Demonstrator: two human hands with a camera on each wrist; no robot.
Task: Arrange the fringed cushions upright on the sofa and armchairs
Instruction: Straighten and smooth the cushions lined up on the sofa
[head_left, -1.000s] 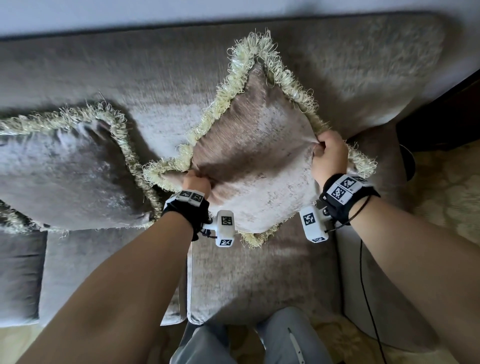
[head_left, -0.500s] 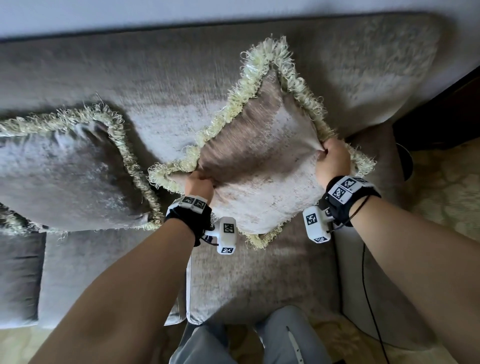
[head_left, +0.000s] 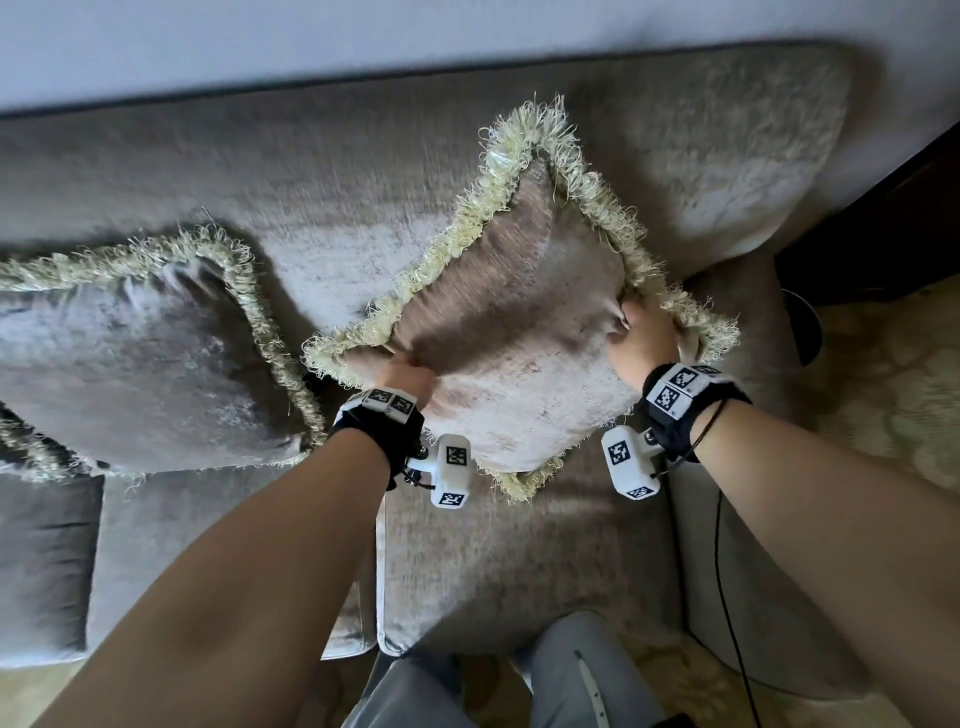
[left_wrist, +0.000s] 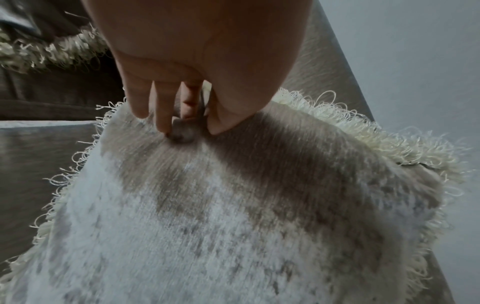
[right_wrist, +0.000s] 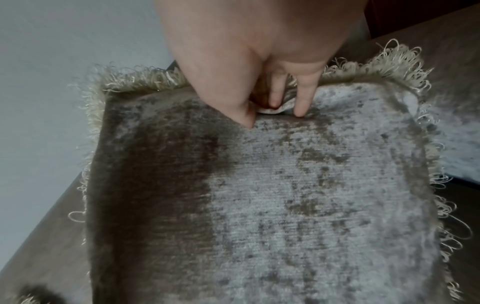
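Observation:
A beige velvet cushion (head_left: 511, 332) with a cream fringe stands on one corner against the sofa back (head_left: 322, 171), turned like a diamond. My left hand (head_left: 410, 371) pinches a fold of its fabric near the left corner; the left wrist view shows the cushion (left_wrist: 233, 205) with my left hand (left_wrist: 182, 121) bunching its cloth. My right hand (head_left: 641, 332) grips the fabric near the right corner, and the right wrist view shows that hand (right_wrist: 272, 107) curled on a fold of the cushion (right_wrist: 259, 195). A second fringed cushion (head_left: 135, 358) leans against the back to the left.
The sofa seat (head_left: 519, 561) lies below the held cushion, with the right armrest (head_left: 748, 571) beside it. A dark cushion (head_left: 41, 561) lies at the far left. Patterned carpet (head_left: 893, 395) and dark furniture (head_left: 883, 228) are on the right. My legs (head_left: 519, 680) stand at the sofa's front.
Both hands have carried the cushion a little to the right and up along the sofa back, keeping the same grips. The left cushion has not moved.

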